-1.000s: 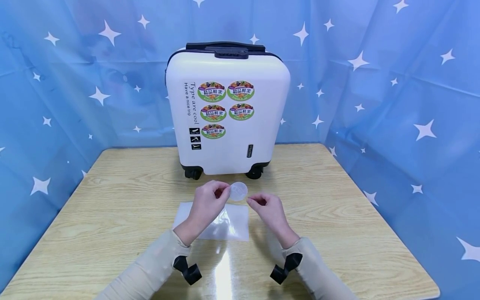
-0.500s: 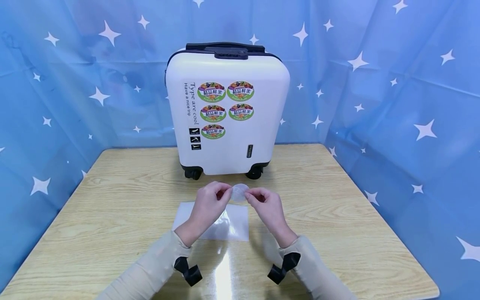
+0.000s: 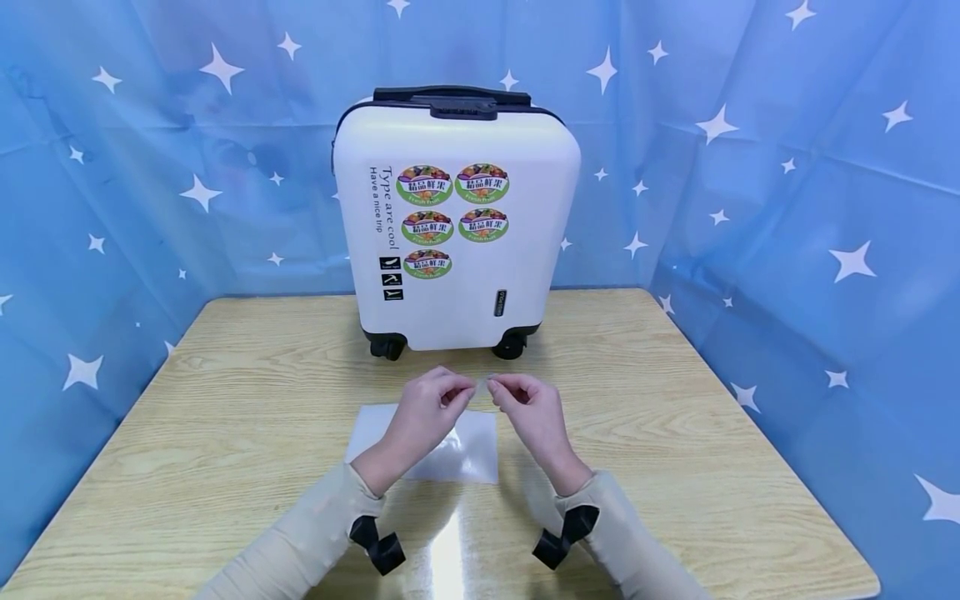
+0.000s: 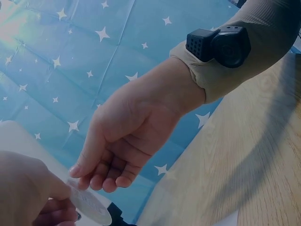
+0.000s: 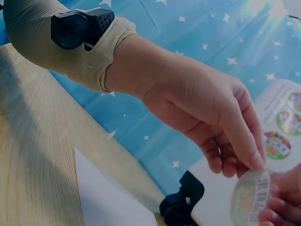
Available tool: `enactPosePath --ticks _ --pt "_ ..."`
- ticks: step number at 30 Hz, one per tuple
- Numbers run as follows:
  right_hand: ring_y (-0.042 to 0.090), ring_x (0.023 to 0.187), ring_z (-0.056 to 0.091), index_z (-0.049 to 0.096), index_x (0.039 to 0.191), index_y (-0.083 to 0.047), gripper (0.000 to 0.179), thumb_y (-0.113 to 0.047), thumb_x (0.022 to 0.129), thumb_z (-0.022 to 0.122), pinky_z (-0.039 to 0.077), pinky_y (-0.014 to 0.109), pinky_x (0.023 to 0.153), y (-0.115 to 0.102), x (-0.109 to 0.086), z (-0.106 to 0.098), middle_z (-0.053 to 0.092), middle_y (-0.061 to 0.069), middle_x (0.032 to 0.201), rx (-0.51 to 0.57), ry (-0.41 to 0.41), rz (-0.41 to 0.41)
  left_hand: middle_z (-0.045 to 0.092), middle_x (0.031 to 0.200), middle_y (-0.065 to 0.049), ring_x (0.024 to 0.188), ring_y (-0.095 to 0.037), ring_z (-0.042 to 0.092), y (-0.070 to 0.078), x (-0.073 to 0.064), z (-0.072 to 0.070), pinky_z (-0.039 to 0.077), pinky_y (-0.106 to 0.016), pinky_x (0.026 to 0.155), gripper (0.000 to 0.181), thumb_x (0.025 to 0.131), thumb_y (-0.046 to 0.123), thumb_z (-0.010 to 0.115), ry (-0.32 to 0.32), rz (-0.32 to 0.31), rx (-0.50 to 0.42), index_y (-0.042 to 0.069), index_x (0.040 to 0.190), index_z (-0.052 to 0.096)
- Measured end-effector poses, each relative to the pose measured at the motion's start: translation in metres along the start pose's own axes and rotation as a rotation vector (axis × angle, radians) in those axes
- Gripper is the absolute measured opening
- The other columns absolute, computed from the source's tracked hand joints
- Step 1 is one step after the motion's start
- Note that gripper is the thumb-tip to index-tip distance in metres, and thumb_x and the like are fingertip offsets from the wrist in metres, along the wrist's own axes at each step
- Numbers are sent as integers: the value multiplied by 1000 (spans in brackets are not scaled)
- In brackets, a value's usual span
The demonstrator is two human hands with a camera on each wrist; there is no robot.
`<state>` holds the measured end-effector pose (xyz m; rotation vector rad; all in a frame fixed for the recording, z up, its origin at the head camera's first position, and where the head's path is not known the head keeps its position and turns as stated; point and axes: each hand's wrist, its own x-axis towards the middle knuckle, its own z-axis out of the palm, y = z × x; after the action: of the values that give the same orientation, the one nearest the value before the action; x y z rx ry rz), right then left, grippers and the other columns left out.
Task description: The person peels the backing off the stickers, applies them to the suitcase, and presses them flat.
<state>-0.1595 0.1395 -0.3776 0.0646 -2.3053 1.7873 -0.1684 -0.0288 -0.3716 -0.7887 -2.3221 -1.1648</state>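
Observation:
Between the two hands is a small round sticker (image 5: 248, 200), printed with fruit and lettering, its pale back (image 4: 93, 205) showing in the left wrist view. My left hand (image 3: 429, 410) pinches one edge of it between thumb and fingertips. My right hand (image 3: 534, 415) pinches the opposite edge the same way. In the head view the sticker (image 3: 482, 386) is nearly edge-on and hard to make out. Behind the hands stands a white suitcase (image 3: 450, 317) bearing several matching fruit stickers (image 3: 482, 226). Under my left hand a glossy white sheet (image 3: 468, 458) lies on the table.
The wooden table (image 3: 720, 467) carries the suitcase, upright on black wheels (image 3: 509, 346), toward its back edge. A blue curtain (image 3: 225, 167) with white stars hangs behind and at both sides. Black wrist cameras (image 3: 567, 536) sit on the sleeves.
My right hand has moved left and taken the sticker's free edge. The sticker has turned from a pale disc facing the head camera to nearly edge-on. My left hand has shifted slightly right.

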Motion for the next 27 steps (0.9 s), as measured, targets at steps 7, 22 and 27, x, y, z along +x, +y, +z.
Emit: enactPosePath --ticks 7,22,27 --pt "16 69 59 71 92 -3 16 -17 85 69 44 21 57 2 -2 2 66 16 79 35 -13 -23 63 80 1 66 -8 56 1 -1 0 47 -18 58 7 81 3 70 -58 41 18 5 87 73" --pt "14 67 57 70 91 0 12 -10 85 68 41 21 53 -2 -3 2 65 14 77 32 -46 27 64 83 -1 67 -7 56 1 -3 -2 47 -17 57 6 81 3 70 -89 20 -18 4 87 73" --pt "17 67 57 71 89 -2 12 -13 85 68 41 21 52 -1 -3 1 65 12 75 35 -27 15 62 80 0 66 -6 56 -1 -2 -6 47 -18 58 6 82 3 69 -56 -5 -28 4 86 73"
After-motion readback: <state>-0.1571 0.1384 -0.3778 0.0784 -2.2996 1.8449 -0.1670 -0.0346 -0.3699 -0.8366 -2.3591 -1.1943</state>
